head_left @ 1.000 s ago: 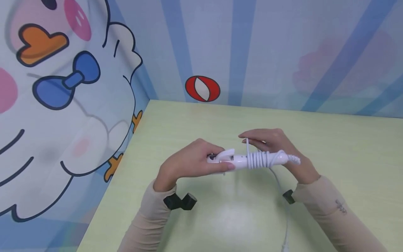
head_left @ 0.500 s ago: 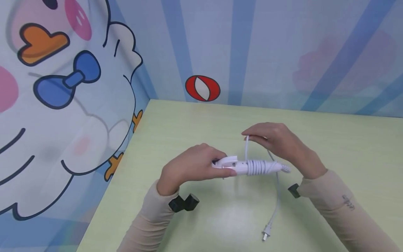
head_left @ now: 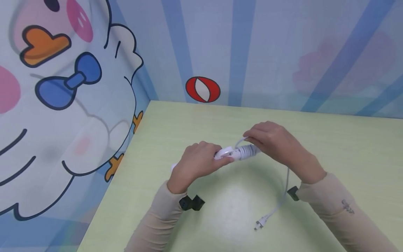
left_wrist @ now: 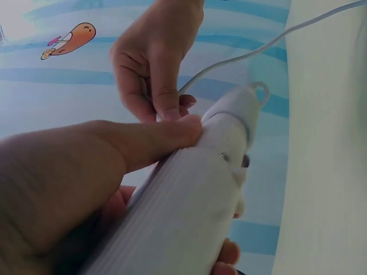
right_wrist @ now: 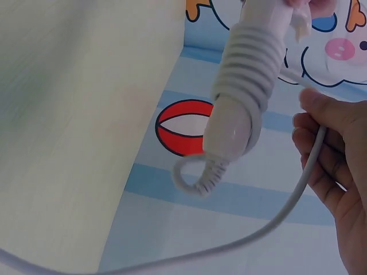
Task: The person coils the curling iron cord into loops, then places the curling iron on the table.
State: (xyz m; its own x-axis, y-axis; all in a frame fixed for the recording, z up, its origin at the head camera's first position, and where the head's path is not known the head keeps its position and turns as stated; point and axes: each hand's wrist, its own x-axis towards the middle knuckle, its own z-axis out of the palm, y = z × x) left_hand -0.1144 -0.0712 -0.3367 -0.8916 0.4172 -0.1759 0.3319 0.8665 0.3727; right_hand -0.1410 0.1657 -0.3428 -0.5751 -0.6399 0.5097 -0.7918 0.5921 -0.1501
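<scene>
My left hand grips a white curling iron around its body, thumb along the top in the left wrist view. White cord is wound in several tight turns around the handle, which points to the right. Beyond it, my right hand pinches the loose cord between thumb and fingers, a short stretch running from there back to the turns. At the handle's end, the ribbed cord sleeve bends into a loop. The cord's free end hangs below my right hand with a two-pin plug.
A pale yellow-green table lies under both hands. Behind it stands a blue striped backdrop, with a cartoon bird panel at the left. Black wrist cameras sit by the cuffs.
The curling iron has tilted, its cord-wound end rising toward the right hand. My right hand has shifted slightly with the pinched cord. The hanging plug has come into view and swung left.
</scene>
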